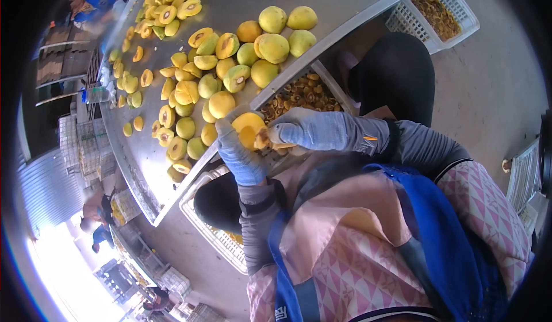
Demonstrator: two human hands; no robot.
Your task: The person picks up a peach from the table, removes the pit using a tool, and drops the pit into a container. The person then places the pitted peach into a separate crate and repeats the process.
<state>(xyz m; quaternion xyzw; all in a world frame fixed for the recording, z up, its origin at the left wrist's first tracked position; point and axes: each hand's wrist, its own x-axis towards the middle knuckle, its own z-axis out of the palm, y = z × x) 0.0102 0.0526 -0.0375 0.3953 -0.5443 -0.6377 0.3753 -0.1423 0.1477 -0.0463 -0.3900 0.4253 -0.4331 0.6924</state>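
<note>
My left hand (241, 155), in a blue-grey glove, is closed around a yellow peach half (247, 128) with a smooth hollow in its flesh. Close against it is my right hand (310, 129), gloved alike, with its fingers curled and its thumb toward the fruit. A brown, ragged bit of pit (263, 139) shows between the hands; whatever the right fingers grip is hidden. Just beyond the hands, whole and halved yellow peaches (221, 104) lie on the metal table (241, 0). Beneath the hands, a crate holds many brown peach pits (305, 97).
The table's raised metal edge (339, 33) runs diagonally past my hands. A white crate (468, 26) of brown pits stands on the floor at upper right. Another white crate (230, 253) is by my leg. People (95, 207) and stacked crates appear at left.
</note>
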